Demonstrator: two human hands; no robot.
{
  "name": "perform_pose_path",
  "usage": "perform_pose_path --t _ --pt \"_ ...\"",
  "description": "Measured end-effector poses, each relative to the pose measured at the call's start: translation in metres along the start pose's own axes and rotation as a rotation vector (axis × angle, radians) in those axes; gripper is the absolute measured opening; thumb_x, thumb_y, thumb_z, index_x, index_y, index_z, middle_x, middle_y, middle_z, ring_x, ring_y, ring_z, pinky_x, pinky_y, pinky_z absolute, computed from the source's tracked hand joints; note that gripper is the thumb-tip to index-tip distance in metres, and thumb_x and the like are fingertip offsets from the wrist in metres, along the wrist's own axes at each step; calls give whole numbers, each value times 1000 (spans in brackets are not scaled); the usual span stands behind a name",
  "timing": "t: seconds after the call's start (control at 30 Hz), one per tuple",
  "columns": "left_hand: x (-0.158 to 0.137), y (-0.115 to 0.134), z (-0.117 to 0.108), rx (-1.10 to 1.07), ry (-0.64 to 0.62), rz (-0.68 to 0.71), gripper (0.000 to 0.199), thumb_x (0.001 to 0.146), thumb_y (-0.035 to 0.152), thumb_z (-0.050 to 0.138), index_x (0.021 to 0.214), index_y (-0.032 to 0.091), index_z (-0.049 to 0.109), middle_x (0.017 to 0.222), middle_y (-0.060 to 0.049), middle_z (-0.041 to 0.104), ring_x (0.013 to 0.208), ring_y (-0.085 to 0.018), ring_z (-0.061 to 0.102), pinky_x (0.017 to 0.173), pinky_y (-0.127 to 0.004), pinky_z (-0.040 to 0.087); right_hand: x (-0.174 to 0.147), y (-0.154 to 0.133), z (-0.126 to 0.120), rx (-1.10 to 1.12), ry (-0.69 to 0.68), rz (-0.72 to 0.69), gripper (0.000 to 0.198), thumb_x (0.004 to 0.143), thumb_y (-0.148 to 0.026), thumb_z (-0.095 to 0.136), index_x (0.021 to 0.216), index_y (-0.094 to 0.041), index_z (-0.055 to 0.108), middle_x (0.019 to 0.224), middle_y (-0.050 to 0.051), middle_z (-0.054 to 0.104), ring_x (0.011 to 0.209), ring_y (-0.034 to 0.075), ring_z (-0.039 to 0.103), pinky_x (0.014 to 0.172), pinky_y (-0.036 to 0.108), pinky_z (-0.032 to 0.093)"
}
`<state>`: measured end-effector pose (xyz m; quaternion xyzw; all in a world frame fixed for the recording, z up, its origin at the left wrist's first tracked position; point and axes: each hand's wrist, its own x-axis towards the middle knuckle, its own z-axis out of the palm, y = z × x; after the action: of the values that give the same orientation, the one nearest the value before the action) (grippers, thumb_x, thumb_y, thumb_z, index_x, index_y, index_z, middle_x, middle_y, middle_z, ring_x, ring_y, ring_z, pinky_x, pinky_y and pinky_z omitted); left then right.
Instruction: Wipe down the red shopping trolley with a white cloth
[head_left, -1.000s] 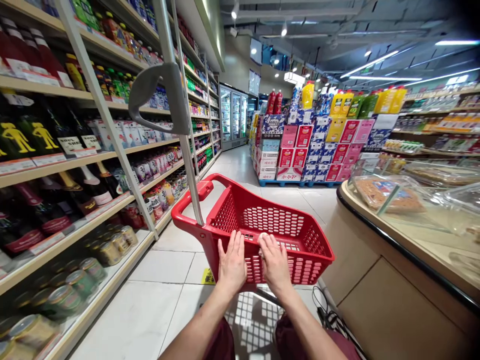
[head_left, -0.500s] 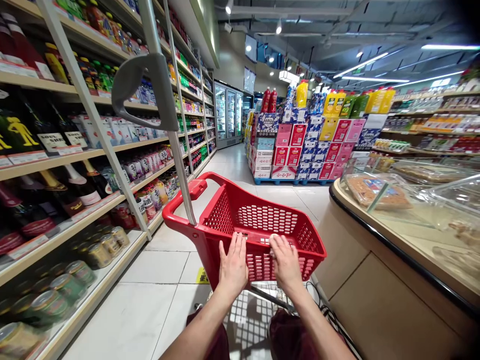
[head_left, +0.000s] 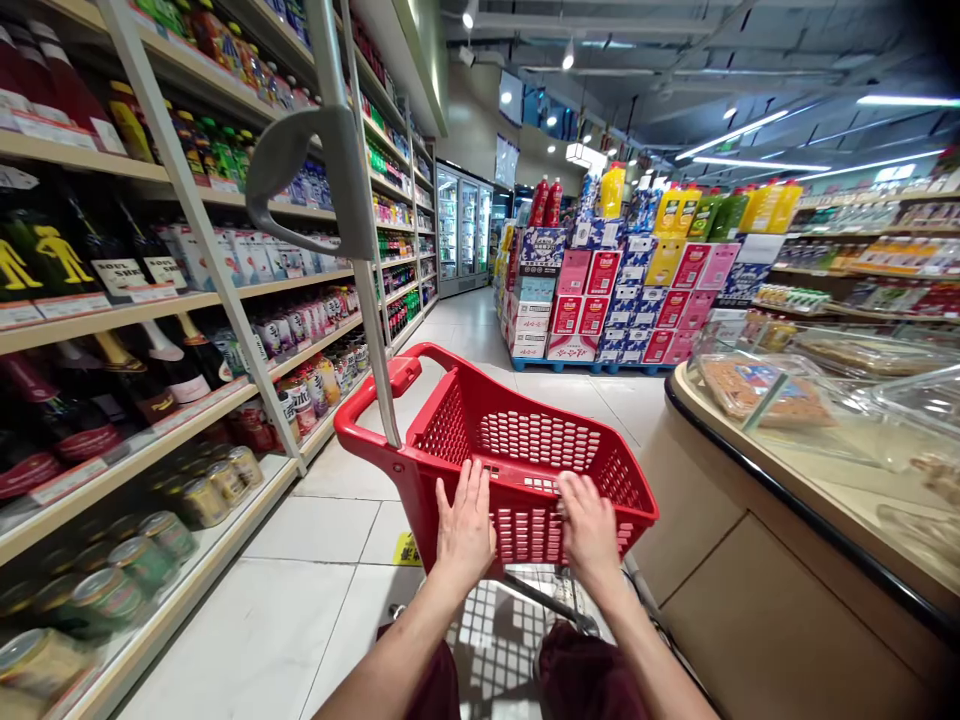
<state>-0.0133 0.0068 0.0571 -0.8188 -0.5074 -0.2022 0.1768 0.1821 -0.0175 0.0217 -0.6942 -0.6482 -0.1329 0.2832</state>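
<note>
A red plastic shopping cart with perforated basket walls stands crosswise in front of me. No goods show in the visible part of its basket. My left hand lies against the near side with its fingers stretched out, their tips at the rim and the thumb apart. Farther right, my right hand has its fingers bent over the same rim, thumb close beside them. A metal pole with a grey looped plastic piece rises from the cart's handle end.
Shelves of bottles and cans line the left side. Stacked drink cartons stand on blue pallets ahead, with glass-door fridges beyond. A rounded counter with packaged food borders the right. White floor tiles run below.
My right hand has slid a little to the right along the cart's rim, widening the gap between my hands. The left hand stays at the rim. The view has turned slightly left.
</note>
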Motion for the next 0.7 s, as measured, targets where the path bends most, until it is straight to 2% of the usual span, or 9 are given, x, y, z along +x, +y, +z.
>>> perform_pose_path --t 0.07,0.13,0.2,0.3,0.37,0.43,0.53,0.6,0.7 --pt "-1 -4 -1 9 6 -14 63 72 23 44 132 11 28 141 -9 25 132 -24 9 105 -53 12 -1 22 -3 -62 38 164 49 78 -9 27 122 -17 45 128 10 45 124 25 31 94 50 30" --pt "-2 -5 -2 16 -2 -14 63 72 23 44 132 11 29 140 -9 26 132 -24 8 105 -53 11 0 27 -4 -82 60 229 46 77 -10 29 119 -14 48 126 12 47 122 27 33 92 49 32" --pt "-2 -5 -3 20 -4 -15 63 72 23 43 132 11 30 140 -9 27 132 -24 8 105 -53 11 2 7 -1 -51 53 151 47 77 -8 28 118 -14 50 125 12 48 121 26 35 92 46 33" --pt "-1 -8 -7 13 2 2 60 72 22 42 131 11 32 140 -8 28 132 -23 10 105 -53 11 7 -46 4 36 40 -88 50 76 -4 28 119 -16 48 128 9 46 123 23 32 93 44 33" --pt "-1 -14 -11 5 15 -3 58 73 22 42 130 12 33 139 -8 30 131 -23 13 105 -53 11 10 -67 5 75 31 -194 50 77 -4 29 122 -18 46 131 8 43 125 22 30 95 45 30" --pt "-1 -22 -15 1 36 -25 58 73 22 42 129 11 34 138 -9 32 131 -24 16 105 -54 10 9 -63 4 79 15 -185 50 78 -6 28 124 -20 43 131 7 43 124 22 31 96 47 28" --pt "-3 -30 -19 -27 55 -16 57 72 20 43 128 12 36 136 -10 35 129 -24 21 105 -54 8 6 -33 4 45 16 2 49 79 -9 27 124 -19 43 128 9 46 122 24 34 94 51 28" --pt "-6 -33 -22 -68 70 9 56 72 19 43 128 13 37 135 -9 37 128 -24 25 105 -53 6 6 -24 7 51 32 75 49 78 -10 28 122 -17 46 126 11 47 121 26 35 94 51 29" --pt "-11 -43 -28 -104 142 5 55 72 15 42 127 13 36 132 -11 41 126 -23 29 106 -51 6 13 -57 14 161 64 -25 50 76 -6 28 121 -14 47 126 12 47 121 24 36 96 48 30"
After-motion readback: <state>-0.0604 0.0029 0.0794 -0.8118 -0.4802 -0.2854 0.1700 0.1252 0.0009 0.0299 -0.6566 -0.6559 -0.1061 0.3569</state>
